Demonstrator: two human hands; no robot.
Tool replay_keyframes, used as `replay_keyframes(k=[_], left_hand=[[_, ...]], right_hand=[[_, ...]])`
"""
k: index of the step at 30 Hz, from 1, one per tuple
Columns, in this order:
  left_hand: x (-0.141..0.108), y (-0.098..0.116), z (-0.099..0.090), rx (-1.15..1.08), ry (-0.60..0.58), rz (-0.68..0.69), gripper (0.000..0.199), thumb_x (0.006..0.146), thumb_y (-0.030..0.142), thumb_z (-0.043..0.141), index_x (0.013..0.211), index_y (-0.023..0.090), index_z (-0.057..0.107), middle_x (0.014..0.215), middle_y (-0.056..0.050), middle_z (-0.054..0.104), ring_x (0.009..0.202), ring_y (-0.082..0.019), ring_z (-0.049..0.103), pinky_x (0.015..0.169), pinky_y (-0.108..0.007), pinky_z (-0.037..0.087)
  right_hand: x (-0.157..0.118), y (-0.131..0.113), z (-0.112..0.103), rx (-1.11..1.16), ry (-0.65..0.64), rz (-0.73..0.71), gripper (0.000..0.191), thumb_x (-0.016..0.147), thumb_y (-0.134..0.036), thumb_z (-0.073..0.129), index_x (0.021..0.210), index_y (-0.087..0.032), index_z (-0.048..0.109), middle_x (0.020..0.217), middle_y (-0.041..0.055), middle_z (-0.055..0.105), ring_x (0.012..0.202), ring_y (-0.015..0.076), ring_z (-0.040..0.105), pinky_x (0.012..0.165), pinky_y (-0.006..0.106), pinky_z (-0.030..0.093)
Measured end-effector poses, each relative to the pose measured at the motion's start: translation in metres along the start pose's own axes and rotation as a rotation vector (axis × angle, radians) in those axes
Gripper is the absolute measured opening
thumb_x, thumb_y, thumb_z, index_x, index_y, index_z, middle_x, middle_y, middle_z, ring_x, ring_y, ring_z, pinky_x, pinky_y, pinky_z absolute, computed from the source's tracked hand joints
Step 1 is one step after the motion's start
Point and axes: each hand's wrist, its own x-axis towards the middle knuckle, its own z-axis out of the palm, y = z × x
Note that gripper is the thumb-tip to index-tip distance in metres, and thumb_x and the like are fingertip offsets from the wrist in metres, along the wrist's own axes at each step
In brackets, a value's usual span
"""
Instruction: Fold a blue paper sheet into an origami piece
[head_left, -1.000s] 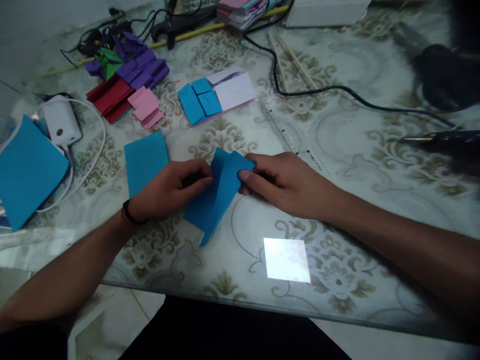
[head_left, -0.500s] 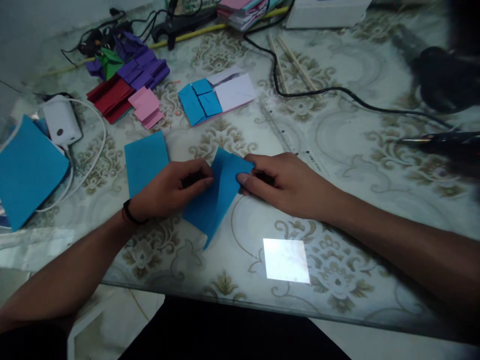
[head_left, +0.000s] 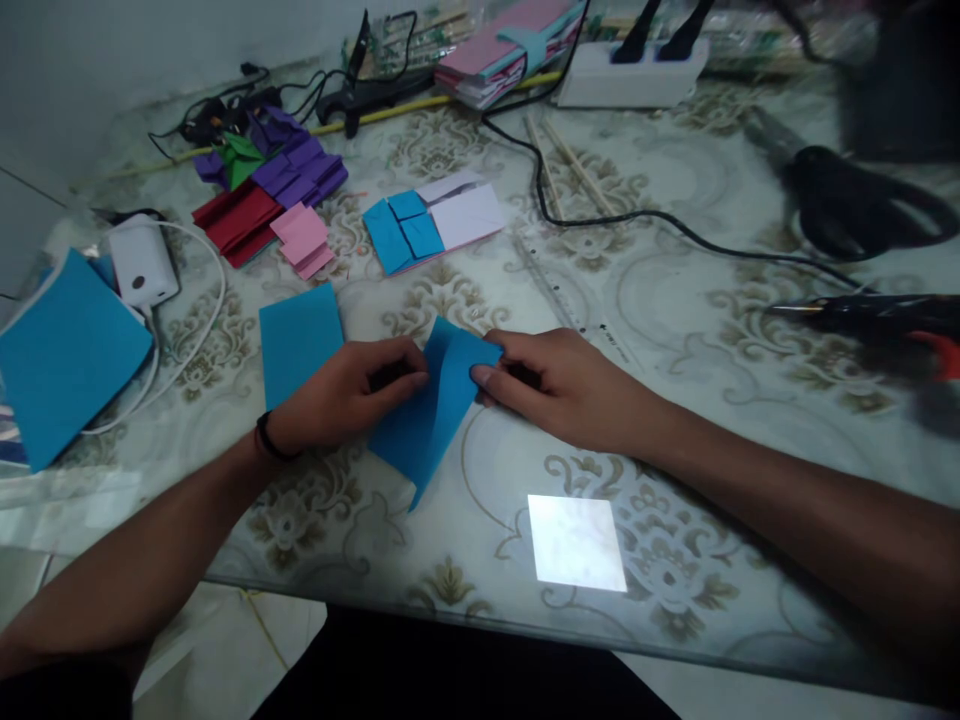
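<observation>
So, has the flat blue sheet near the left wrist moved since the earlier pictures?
No. The flat blue sheet lies in the same place beside the printed flower on the table; only the camera's view has shifted.

Site: your papercraft workspace; home or workshop, unclear. Evidence, relative to the ruler point(head_left: 559, 298): scissors point(head_left: 821, 185) to its right, folded paper pieces point(head_left: 300, 172) to its left, power strip point(head_left: 634, 85) beyond, on your flower-patterned table point(head_left: 690, 320).

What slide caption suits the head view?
Right hand pinches a bent blue sheet, left hand touching it, over a patterned table.
</observation>
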Motion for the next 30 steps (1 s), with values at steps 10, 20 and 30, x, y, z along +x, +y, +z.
replay_keyframes(k=[10, 20, 30], left_hand=[[-0.0005, -0.0003, -0.0003, -0.002, -0.005, 0.002, 0.023, 0.103, 0.036, 0.059, 0.093, 0.017, 0.067, 0.082, 0.000, 0.068, 0.073, -0.014, 0.058, 0.067, -0.025, 0.045], [-0.0001, -0.0004, -0.0003, -0.001, 0.000, 0.012, 0.023, 0.103, 0.036, 0.060, 0.091, 0.017, 0.066, 0.081, 0.001, 0.067, 0.072, -0.013, 0.057, 0.066, -0.025, 0.044], [0.0004, -0.0009, -0.0007, -0.012, -0.005, 0.017, 0.022, 0.103, 0.036, 0.060, 0.091, 0.017, 0.066, 0.080, 0.001, 0.066, 0.072, -0.014, 0.056, 0.066, -0.025, 0.044]], right_hand=[[-0.0001, 0.0001, -0.0002, 0.011, -0.011, 0.002, 0.033, 0.105, -0.042, 0.054, 0.084, -0.018, 0.062, 0.067, -0.0015, 0.066, 0.056, 0.0094, 0.052, 0.057, 0.022, 0.039], [-0.0003, 0.0005, -0.0001, -0.003, 0.000, -0.009, 0.033, 0.104, -0.042, 0.054, 0.084, -0.018, 0.064, 0.066, -0.0015, 0.065, 0.056, 0.0094, 0.052, 0.057, 0.023, 0.039], [0.0000, 0.0006, 0.0003, -0.002, 0.002, -0.013, 0.034, 0.104, -0.041, 0.053, 0.084, -0.017, 0.064, 0.067, -0.0008, 0.066, 0.056, 0.0092, 0.053, 0.057, 0.023, 0.039]])
